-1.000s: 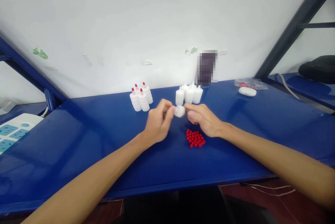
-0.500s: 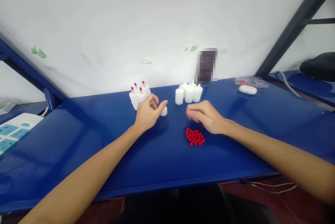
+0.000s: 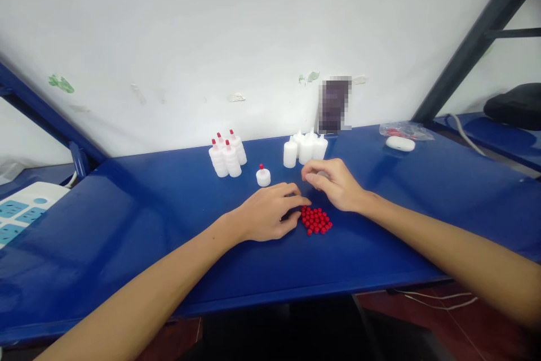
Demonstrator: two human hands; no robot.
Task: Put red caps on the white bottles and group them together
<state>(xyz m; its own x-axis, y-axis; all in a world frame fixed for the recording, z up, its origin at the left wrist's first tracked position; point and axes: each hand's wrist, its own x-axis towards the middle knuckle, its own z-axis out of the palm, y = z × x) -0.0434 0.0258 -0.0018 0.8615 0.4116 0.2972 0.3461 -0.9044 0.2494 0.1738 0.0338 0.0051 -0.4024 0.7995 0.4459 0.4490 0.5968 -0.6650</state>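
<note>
My left hand [image 3: 270,213] reaches over the table with its fingers apart, the fingertips at the left edge of a pile of small red caps [image 3: 316,221]. My right hand [image 3: 333,181] hovers behind the pile, fingers curled together; what they hold, if anything, is hidden. Between the hands and the wall, a squat white piece with a red-capped nozzle [image 3: 263,177] stands upright. Behind it to the left are several white bottles with red-tipped nozzles [image 3: 228,158]. To the right, a group of white bottles with bare white nozzles [image 3: 305,150] stands behind my right hand.
The blue table [image 3: 139,226] meets a white wall. A dark, pixelated object [image 3: 333,105] leans there. At the back right lie a white oval case [image 3: 400,144] and a clear plastic bag [image 3: 412,132] with red bits inside. A power strip [image 3: 29,212] lies at left.
My left hand has left the squat white piece and moved right and nearer, to the red caps. That piece now shows its red cap. My right hand has hardly moved.
</note>
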